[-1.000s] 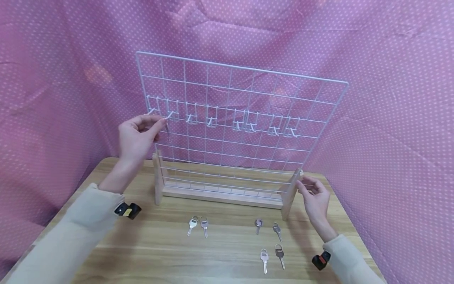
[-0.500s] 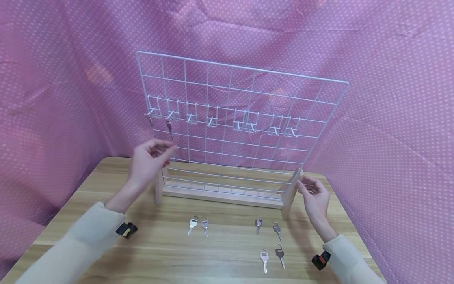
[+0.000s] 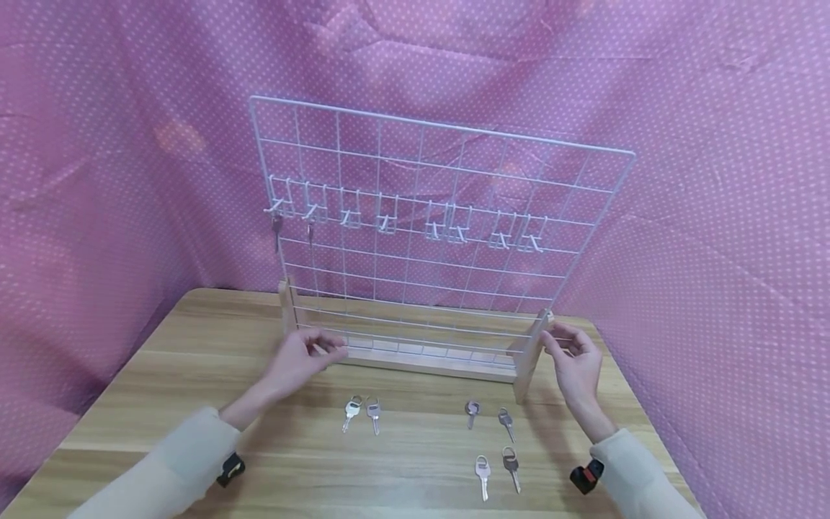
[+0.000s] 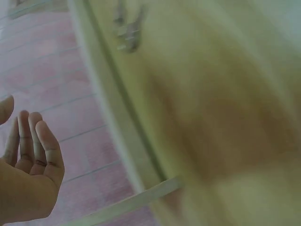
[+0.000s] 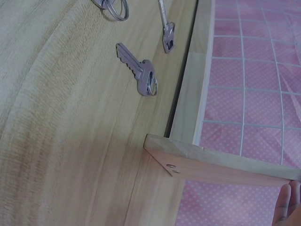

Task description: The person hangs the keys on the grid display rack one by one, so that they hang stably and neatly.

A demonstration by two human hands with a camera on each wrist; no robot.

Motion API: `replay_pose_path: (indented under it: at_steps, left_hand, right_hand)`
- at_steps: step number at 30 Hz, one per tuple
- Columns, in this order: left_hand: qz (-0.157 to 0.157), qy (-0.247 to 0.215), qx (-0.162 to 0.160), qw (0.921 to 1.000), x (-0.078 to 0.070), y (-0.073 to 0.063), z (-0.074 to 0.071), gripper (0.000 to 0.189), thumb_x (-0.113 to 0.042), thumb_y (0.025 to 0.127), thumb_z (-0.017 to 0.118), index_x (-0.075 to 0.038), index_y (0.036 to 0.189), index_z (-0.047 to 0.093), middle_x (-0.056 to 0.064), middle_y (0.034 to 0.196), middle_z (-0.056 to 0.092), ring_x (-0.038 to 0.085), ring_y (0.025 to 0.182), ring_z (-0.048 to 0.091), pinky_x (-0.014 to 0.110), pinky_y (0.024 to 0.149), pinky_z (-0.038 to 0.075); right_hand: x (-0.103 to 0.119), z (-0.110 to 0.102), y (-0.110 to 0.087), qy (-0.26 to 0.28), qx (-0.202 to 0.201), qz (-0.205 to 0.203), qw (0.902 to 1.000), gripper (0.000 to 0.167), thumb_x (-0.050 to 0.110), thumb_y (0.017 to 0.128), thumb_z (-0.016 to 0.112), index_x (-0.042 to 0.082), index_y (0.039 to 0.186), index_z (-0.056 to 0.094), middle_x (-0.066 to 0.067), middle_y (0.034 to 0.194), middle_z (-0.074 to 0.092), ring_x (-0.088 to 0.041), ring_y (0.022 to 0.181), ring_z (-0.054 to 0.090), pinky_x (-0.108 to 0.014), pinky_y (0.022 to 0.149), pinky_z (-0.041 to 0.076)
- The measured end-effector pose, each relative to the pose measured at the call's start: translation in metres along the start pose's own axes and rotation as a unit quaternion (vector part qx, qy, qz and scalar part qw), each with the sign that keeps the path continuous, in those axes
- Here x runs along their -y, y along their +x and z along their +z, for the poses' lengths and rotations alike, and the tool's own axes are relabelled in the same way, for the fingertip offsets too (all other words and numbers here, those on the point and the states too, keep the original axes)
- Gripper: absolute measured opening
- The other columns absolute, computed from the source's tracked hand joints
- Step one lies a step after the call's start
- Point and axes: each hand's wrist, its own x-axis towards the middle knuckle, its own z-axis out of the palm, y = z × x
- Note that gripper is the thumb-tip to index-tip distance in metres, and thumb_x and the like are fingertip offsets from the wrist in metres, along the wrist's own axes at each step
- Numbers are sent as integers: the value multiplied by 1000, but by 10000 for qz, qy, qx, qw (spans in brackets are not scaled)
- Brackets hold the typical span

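Observation:
My left hand is low in front of the left end of the wire grid rack, holding nothing, fingers loosely bent. In the left wrist view the same hand shows fingers apart from the thumb. One key hangs from the leftmost white hook, and another key hangs under the hook beside it. At the right wooden leg, my right hand grips the upper edge between thumb and fingers. Only its fingertips show in the right wrist view, right at the wood.
Two keys lie on the wooden table in front of the rack, left of centre. Several more keys lie to the right. A row of white hooks spans the grid, with pink dotted cloth behind.
My left hand has let go of the key at the second hook and moved down and slightly right to the rack's base. The right hand stays put.

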Motion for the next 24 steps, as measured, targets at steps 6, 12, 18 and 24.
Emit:
replay_pose_path:
  at_steps: [6,12,18,24]
  left_hand:
    - [-222,83,244,9994,31,-10,23,23,-17,91,82,-2,106,75,9,96,76,9,73,61,20,62,52]
    - [-682,190,421,9966,48,-22,39,23,-10,87,83,-2,106,75,5,95,76,14,80,66,19,68,55]
    - [-611,125,550,9965,57,-23,47,23,-6,84,84,-2,104,74,6,95,77,12,85,67,17,75,56]
    - [-432,189,670,9966,63,-23,53,22,-6,84,85,-2,102,75,6,94,77,8,83,67,17,75,56]
  right_hand:
    - [0,0,-1,59,-48,-53,10000,30,0,92,78,-13,117,67,17,89,72,2,74,67,-12,69,59]
    - [-2,1,0,5,-24,-90,10000,28,0,93,77,-11,117,68,18,90,72,2,75,68,-13,70,60]
    - [-1,1,0,76,0,-66,9999,30,0,93,78,-12,118,67,18,90,72,2,74,67,-11,70,59]
    - [0,1,-1,34,-25,-110,9999,29,-1,93,77,-12,118,67,18,89,72,2,74,67,-11,69,59]
